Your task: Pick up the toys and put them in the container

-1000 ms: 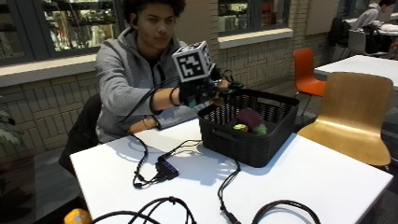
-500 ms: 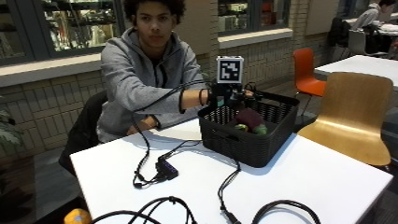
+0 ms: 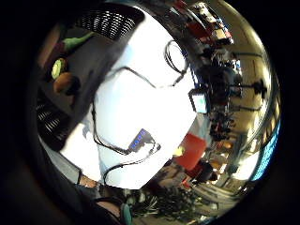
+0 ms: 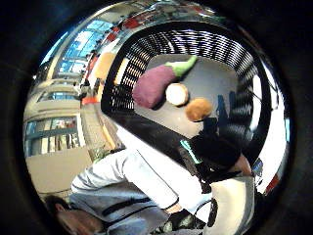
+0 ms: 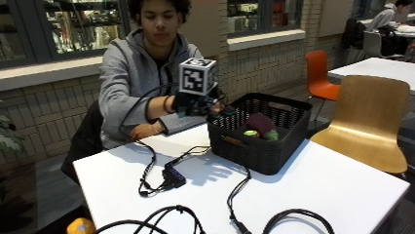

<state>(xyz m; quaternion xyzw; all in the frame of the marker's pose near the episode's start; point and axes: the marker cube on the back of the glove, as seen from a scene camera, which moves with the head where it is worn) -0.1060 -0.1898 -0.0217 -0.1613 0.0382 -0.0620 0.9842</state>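
Gloved right hand [image 5: 195, 105] up in the air beside the black basket [image 5: 259, 151], just past its near rim, above the white table [image 5: 337, 185]. Black cables [image 5: 162, 170] and a small black box [image 5: 174, 175] on the table below. Cannot tell if fingers are open or curled. Inside the basket: purple eggplant toy [image 4: 154, 85], round pale toy [image 4: 176, 94], small orange toy [image 4: 198, 108].

the gloved right hand [image 5: 198, 105] was raised at chest height with the forearm stretched across the body; whether its fingers were curled or straight could not be made out
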